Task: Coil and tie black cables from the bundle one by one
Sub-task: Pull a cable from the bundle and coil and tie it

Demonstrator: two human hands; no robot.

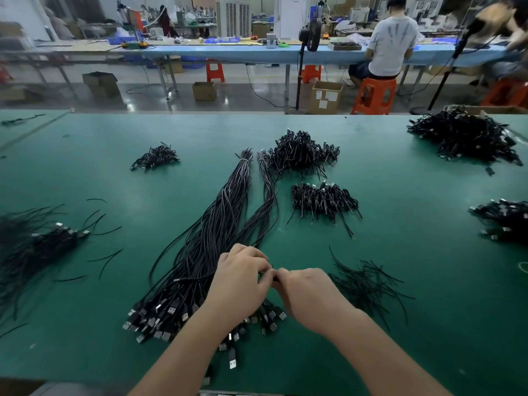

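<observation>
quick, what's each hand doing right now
Left hand: fingers curled, pinching a black cable over the bundle.
Right hand: pinching the same cable from the other side.

left hand (240, 284) covers bundle (200, 252) middle | pinched item between fingertips hidden | left pile (31, 247) blurred

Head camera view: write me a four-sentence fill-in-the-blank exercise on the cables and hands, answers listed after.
1. The green table mat carries a long bundle of black cables whose metal USB plugs point toward the ____.
2. Left hand and right hand meet, their fingers pinching something small and ____.
3. The loose thin black tie wires lie to the ____ of the hands.
4. A background worker sits on an ____ plastic stool.

Answers: person; black; right; orange
</observation>
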